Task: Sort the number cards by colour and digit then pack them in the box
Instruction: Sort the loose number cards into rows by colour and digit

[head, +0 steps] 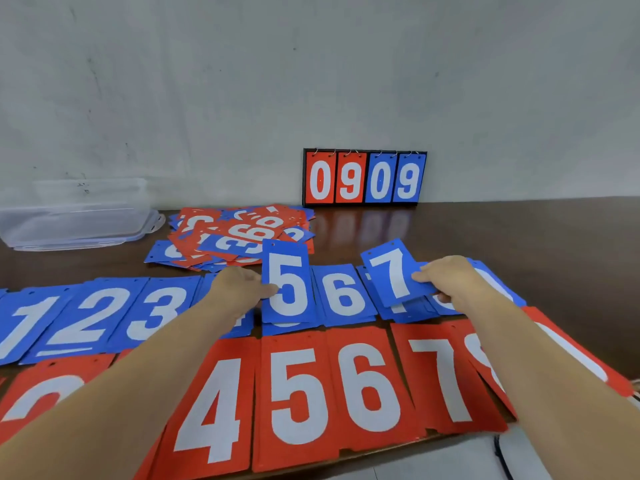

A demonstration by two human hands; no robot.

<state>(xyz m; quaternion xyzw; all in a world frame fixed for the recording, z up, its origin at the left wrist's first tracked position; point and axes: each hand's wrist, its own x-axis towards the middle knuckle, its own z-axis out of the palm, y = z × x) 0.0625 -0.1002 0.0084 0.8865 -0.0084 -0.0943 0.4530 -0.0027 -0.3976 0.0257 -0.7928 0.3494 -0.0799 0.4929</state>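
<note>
Two cards were held at once: the left hand (239, 289) pinched a blue 5 card (289, 289) by its edge, the right hand (450, 285) a blue 7 card (391, 275), each over its stack. Either might land crooked and cover the blue 6 stack (343, 296) between the hands.

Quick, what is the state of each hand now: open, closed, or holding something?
Left hand: pinches the blue 5 card.
Right hand: pinches the blue 7 card.
</note>
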